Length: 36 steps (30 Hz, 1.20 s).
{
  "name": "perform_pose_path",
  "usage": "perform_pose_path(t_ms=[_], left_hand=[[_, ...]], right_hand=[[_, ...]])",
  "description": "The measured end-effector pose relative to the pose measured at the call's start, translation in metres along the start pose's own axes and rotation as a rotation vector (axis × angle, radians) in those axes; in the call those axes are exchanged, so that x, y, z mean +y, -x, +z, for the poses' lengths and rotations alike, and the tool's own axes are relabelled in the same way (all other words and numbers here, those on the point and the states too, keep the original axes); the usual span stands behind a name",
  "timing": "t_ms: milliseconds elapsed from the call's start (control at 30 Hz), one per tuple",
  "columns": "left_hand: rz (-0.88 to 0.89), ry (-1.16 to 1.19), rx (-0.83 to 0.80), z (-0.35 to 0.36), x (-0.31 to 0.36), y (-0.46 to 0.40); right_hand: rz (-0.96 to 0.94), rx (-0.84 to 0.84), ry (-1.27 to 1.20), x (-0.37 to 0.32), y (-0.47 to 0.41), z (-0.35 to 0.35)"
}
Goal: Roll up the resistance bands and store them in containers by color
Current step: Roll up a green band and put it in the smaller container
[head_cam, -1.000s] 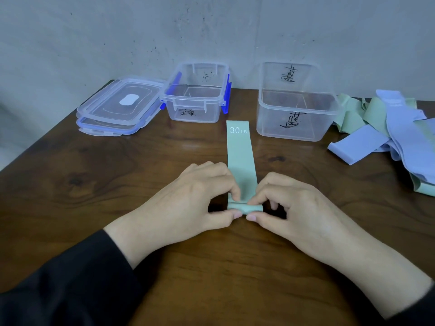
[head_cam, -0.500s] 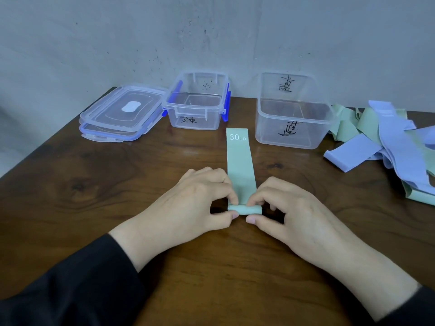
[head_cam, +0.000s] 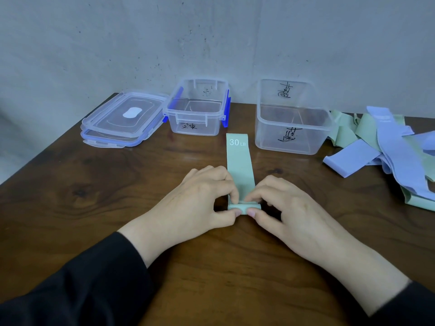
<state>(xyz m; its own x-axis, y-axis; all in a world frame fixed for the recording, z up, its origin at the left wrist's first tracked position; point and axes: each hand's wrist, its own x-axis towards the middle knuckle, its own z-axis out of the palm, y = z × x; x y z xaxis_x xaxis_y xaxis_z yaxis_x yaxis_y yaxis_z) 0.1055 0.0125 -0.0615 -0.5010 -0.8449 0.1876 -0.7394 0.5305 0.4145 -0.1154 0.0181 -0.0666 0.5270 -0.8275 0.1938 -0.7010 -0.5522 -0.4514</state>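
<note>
Left hand (head_cam: 200, 196): thumb and forefinger curled, pinching the left end of a small roll at the near end of the green band (head_cam: 240, 170); remaining fingers bent over the strip's left edge.

Right hand (head_cam: 289, 208): thumb and forefinger curled likewise, pinching the right end of the same roll; other fingers folded beside it, on the table.

Green band: pale green strip, lying flat on the wooden table (head_cam: 94, 196), running straight away from the hands; far end printed "30 LB", lying between the two containers. Near end turned into a tight roll, held between both hands.

Small container (head_cam: 197, 114): clear, blue side clasps, open, dark handwriting on its front wall; stands left of the band's far end.

Large container (head_cam: 292, 121): clear, open, taller, dark handwriting on front and back walls; stands right of the band's far end.

Lids (head_cam: 124, 118): two, clear with blue trim, stacked, just left of the small container.

Loose bands (head_cam: 388, 147): tangled heap, green and light blue, unrolled, at the table's right edge, beside the large container.

Sleeves: dark, both wrists.
</note>
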Motion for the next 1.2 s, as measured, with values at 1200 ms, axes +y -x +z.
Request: perform_pose_path(t_ms=[1200], left_hand=[[0.027, -0.001, 0.005, 0.0012, -0.0085, -0.0003]], right_hand=[[-0.002, 0.003, -0.002, 0.002, -0.0022, 0.0035]])
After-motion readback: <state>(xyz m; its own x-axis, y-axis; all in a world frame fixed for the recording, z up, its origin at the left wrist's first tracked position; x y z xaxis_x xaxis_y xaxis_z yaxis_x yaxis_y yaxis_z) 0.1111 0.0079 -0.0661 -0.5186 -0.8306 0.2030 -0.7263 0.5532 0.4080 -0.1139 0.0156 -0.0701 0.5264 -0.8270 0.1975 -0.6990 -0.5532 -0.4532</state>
